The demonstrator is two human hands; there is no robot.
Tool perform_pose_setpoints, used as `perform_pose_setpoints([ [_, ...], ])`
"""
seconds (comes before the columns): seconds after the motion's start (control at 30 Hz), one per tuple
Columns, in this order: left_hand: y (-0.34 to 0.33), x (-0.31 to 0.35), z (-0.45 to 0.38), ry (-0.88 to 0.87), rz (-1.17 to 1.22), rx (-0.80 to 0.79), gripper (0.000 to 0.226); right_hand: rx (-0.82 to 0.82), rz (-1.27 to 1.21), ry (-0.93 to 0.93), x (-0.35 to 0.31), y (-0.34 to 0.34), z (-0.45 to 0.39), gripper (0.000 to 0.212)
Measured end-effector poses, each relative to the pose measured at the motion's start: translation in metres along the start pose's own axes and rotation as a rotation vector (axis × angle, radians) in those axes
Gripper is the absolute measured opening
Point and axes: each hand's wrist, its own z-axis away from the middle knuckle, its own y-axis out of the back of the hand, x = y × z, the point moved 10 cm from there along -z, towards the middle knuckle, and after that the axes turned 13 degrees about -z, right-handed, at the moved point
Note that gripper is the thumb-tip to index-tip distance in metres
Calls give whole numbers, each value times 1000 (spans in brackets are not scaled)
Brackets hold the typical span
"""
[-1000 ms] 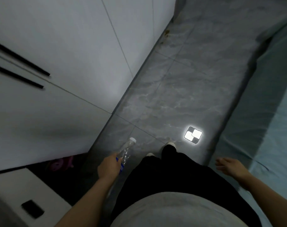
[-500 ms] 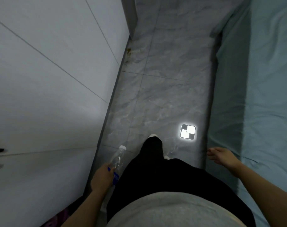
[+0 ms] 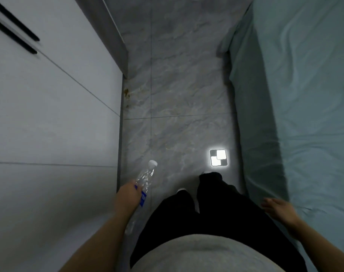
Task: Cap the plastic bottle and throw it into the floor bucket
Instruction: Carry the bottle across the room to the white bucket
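My left hand (image 3: 128, 197) grips a clear crumpled plastic bottle (image 3: 146, 178) with a blue label around its middle. A white cap (image 3: 152, 163) sits on the bottle's neck, which points forward and away from me. My right hand (image 3: 279, 209) hangs at my side with its fingers loosely apart and nothing in it, close to the bed's edge. No bucket shows in this view.
White cabinet doors (image 3: 49, 114) with black handles (image 3: 14, 34) line the left. A bed with a teal sheet (image 3: 294, 114) fills the right. Between them runs a narrow grey marble floor (image 3: 177, 95) with a bright light reflection (image 3: 218, 160). My black-trousered legs stand below.
I have walked forward along the aisle; the cabinet and bed slid past and the view turned. The bottle stays in my left hand, its neck now tilted further forward.
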Motion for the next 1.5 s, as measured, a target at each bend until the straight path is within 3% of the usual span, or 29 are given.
perform_pose_setpoints([
  [0.13, 36, 51, -46, -61, -25, 21, 33, 15, 8, -18, -31, 11, -27, 33],
  [0.23, 50, 75, -69, -14, 1, 11, 30, 22, 19, -32, -77, 17, -52, 31],
  [0.63, 100, 125, -153, 171, 138, -28, 26, -82, -17, 153, -335, -20, -158, 33],
  [0.87, 197, 194, -271, 114, 125, -14, 23, -29, 17, 82, -419, -42, -205, 33],
  [1.2, 356, 376, -433, -83, -17, 84, 26, 42, -49, -72, -526, -29, -269, 32],
  [1.5, 418, 470, -517, 20, 86, 49, 26, 6, -61, 100, -770, -26, -377, 32],
])
